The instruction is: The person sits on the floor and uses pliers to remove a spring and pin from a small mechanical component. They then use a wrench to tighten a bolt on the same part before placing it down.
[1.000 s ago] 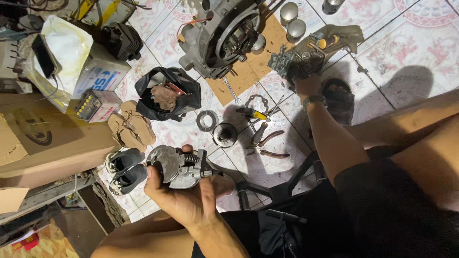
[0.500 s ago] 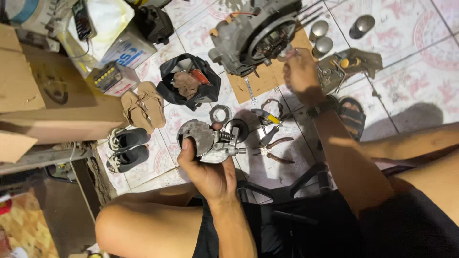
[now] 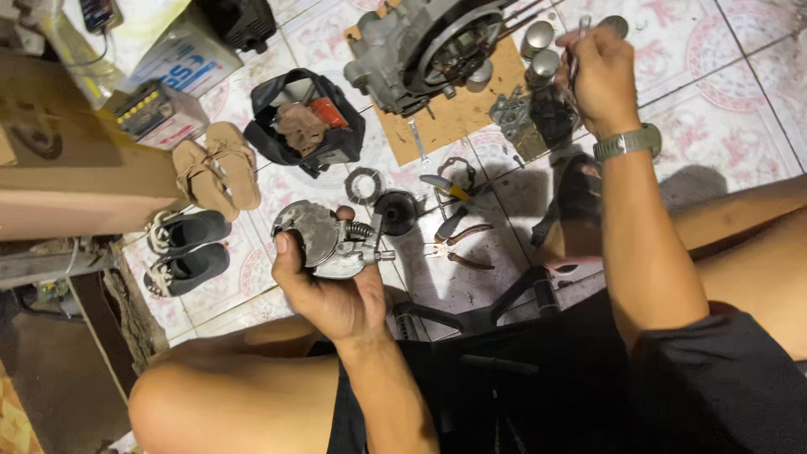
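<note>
Left hand (image 3: 336, 294) is gripping the clutch part (image 3: 324, 240) over the floor (image 3: 740, 76); right hand (image 3: 601, 80) is pinching a thin tool (image 3: 578, 38) near the engine (image 3: 429, 50). Mid-disassembly, probably; tool needs bringing onto the part.

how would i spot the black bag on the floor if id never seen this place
Start from the big grey engine block on the brown cardboard sheet at the top. Left of it, on the patterned tiles, sits the open black bag, with tan sandals further left. It is the only soft, open container, with a brown rag and something orange inside.
</note>
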